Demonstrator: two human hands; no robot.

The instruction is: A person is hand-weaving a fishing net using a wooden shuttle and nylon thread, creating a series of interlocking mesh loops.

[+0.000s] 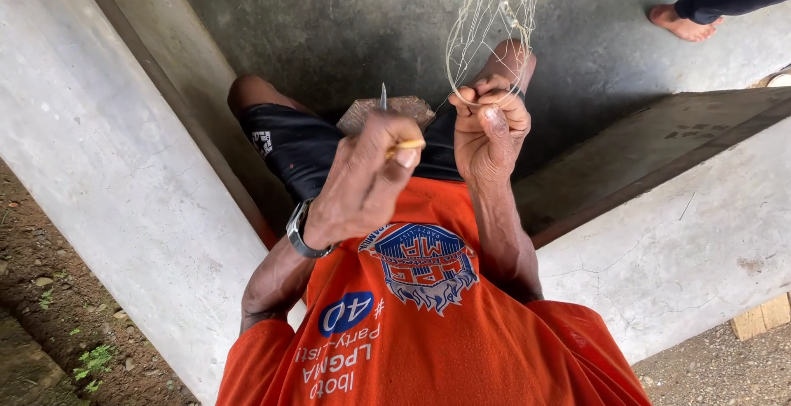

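The fingers (387,146) of the left hand (362,179), a watch (298,231) on its wrist, are clamped together on a thin yellow needle (405,146), while just right of it the right hand (488,130) pinches the hanging net (494,10) above the lap.

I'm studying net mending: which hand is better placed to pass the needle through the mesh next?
Probably the left hand: it grips the needle, whose pointed tip stands just beside the net. The right hand is occupied, pinching the net's lowest loops taut.
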